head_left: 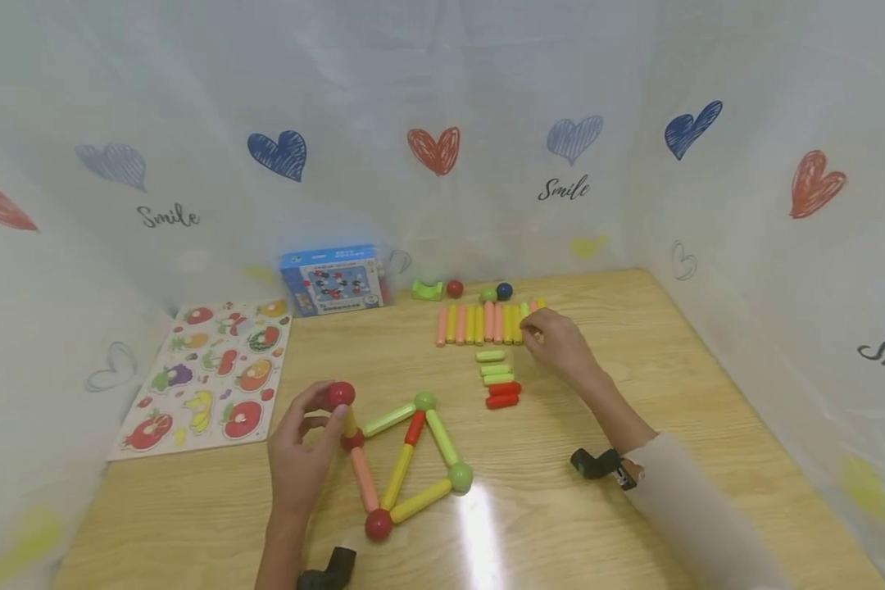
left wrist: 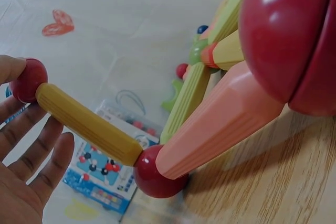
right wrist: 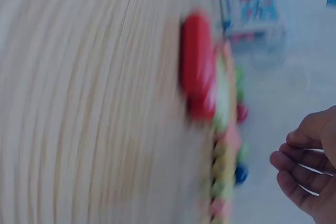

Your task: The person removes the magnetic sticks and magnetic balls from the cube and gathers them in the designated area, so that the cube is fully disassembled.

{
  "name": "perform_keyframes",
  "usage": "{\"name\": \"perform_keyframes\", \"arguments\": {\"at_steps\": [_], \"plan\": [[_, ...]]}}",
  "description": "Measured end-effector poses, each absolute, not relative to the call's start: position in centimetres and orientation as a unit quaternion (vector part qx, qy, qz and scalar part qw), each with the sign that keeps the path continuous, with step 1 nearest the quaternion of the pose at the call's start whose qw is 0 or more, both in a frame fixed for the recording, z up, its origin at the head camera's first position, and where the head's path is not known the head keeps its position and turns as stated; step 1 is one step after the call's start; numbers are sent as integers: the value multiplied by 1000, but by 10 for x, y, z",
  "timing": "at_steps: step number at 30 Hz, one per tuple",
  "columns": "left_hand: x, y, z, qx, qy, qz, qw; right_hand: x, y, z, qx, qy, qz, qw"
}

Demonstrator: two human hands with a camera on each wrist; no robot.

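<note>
My left hand (head_left: pixel 302 455) pinches a red ball (head_left: pixel 342 393) between thumb and fingers. The ball tops a yellow rod (left wrist: pixel 89 124) that rises from a lower red ball (left wrist: pixel 157 174). That ball is a corner of a flat frame of rods and balls, with a pink rod (head_left: pixel 365 479), green balls (head_left: pixel 460 477) and a red-and-yellow middle bar (head_left: pixel 398 475). Above the right end of a row of pink, yellow and green rods (head_left: pixel 479 324), my right hand (head_left: pixel 560 348) has loosely bent fingers. Nothing shows between them in the right wrist view.
Short green rods (head_left: pixel 496 370) and red rods (head_left: pixel 503 401) lie in front of the row. Behind it are a green curved piece (head_left: pixel 428 290), a red ball (head_left: pixel 455 288) and a blue ball (head_left: pixel 505 291). A blue box (head_left: pixel 335 280) and a fruit-sticker sheet (head_left: pixel 206 369) are at left.
</note>
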State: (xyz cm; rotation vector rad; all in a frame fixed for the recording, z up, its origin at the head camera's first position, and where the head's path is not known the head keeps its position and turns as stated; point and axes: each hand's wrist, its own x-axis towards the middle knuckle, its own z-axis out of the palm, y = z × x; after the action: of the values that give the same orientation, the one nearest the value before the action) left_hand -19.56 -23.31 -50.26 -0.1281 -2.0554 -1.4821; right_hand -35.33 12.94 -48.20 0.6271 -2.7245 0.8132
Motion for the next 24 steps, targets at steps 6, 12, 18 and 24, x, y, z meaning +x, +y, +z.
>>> {"name": "perform_keyframes", "arguments": {"at_steps": [6, 12, 18, 24], "plan": [[-198, -236, -504, -63, -767, -564, 299, -319, 71, -461, 389, -856, 320, 119], [-197, -240, -507, -75, -765, -575, 279, -283, 10, -450, 481, -803, 334, 105], [-196, -237, -502, -71, -767, -571, 284, -263, -40, -441, 482, -808, 335, 58], [-190, -231, -493, -50, -775, -568, 272, -256, -62, -440, 491, -808, 319, 60]]}}
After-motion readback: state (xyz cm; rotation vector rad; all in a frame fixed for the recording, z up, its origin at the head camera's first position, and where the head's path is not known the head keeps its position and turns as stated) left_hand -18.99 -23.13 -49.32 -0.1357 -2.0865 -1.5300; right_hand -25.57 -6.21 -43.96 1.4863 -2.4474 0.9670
